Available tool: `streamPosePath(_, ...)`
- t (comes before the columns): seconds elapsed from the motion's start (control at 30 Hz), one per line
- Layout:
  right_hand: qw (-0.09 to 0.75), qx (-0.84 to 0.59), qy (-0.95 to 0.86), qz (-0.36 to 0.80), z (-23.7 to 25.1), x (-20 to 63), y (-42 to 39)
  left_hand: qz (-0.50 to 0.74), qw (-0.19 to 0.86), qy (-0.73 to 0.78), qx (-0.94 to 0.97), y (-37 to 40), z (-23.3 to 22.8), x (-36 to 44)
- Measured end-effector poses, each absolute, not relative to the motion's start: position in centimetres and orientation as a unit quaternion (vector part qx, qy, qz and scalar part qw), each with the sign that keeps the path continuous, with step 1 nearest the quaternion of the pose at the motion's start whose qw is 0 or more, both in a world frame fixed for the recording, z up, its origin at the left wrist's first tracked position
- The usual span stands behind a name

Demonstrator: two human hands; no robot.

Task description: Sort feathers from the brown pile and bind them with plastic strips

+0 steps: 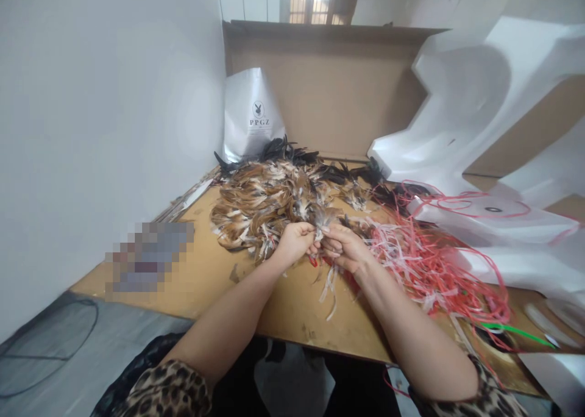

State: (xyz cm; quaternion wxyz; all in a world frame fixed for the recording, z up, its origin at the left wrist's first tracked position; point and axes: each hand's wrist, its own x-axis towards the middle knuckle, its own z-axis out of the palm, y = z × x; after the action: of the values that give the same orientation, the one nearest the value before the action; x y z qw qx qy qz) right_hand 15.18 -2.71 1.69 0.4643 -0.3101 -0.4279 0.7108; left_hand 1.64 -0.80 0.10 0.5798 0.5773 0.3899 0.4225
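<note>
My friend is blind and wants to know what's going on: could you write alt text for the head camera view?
Two bare hands, left hand and right hand, meet over a wooden board, pinching a small bunch of feathers. Behind them lies a pile of brown and black feathers; a tangle of red and white strings lies to the right, with a white bag and cardboard behind.

It looked like a makeshift home craft workshop. A cardboard-topped desk (292, 319) carried a heap of feathers (269, 200) and tangled red strings (429, 258), hemmed in by a cardboard sheet (329, 88) and foam packing (461, 106).
</note>
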Motion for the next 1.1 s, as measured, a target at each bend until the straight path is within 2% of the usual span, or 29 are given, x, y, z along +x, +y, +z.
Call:
streamPosePath(0.13,0.513,-0.392,-0.433,0.629,1.4,15.4,-2.5,0.441,0.566,0.402,0.569,-0.7,0.7,1.1)
streamPosePath(0.23,0.512,-0.437,-0.455,0.582,1.3,16.0,-2.4,0.416,0.607,0.376,0.563,-0.6,1.1,0.3)
streamPosePath(0.37,0.473,-0.442,-0.466,0.602,1.5,16.5,-2.3,0.379,0.713,0.322,0.494,-0.3,1.0,-0.2)
streamPosePath(0.47,0.459,-0.423,-0.455,0.635,1.6,16.5,-2.3,0.401,0.744,0.279,0.456,-0.3,0.8,0.1)
streamPosePath(0.6,0.453,-0.396,-0.423,0.678,1.6,16.3,-2.3,0.470,0.725,0.238,0.445,-0.6,0.8,0.6)
streamPosePath(0.83,0.432,-0.371,-0.389,0.724,1.4,16.4,-2.3,0.465,0.686,0.235,0.509,-1.0,0.9,0.9)
streamPosePath(0.97,0.413,-0.393,-0.407,0.714,1.3,16.5,-2.1,0.461,0.613,0.277,0.579,-1.1,0.9,0.8)
streamPosePath(1.1,0.400,-0.443,-0.461,0.656,1.3,16.8,-2.0,0.447,0.577,0.301,0.614,-1.0,0.9,0.8)
